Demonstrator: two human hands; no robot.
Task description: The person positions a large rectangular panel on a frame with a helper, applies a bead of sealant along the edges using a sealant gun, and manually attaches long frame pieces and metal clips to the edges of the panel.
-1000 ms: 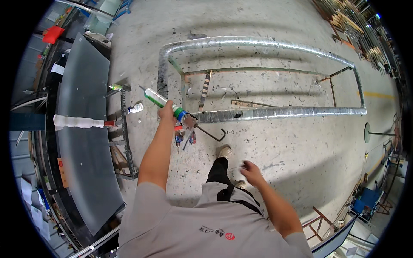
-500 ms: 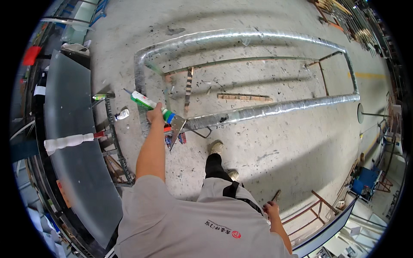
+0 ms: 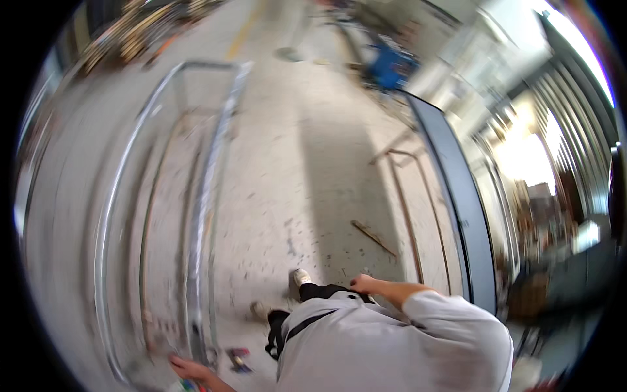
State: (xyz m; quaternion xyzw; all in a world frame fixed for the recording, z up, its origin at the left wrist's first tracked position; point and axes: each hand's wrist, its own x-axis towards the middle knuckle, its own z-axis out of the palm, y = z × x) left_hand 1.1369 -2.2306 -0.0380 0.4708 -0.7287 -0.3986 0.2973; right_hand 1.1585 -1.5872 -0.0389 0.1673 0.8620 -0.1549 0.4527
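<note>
My left hand (image 3: 187,368) is low at the left, beside the near end of a long frame wrapped in clear film (image 3: 201,215). Its fingers are curled and blurred by motion. Just below it, green, white and blue parts of a caulking gun (image 3: 188,385) show at the picture's lower edge; most of the gun is hidden or cut off. A red and blue tool (image 3: 239,359) lies on the floor to the right of that hand. My right hand (image 3: 361,283) hangs by my dark trousers, its fingers curled, with nothing visible in them.
A thin wooden strip (image 3: 373,236) lies on the floor ahead of my right hand. Beyond it stand a brown metal frame (image 3: 408,222) and a long dark panel (image 3: 450,189). A blue bin-like object (image 3: 392,65) is farther off; stacked lengths (image 3: 140,29) lie far left.
My view has swung to the right, so the wrapped frame now lies on the left. My left hand has shifted to the lower edge, and the right hand shows nearer the middle.
</note>
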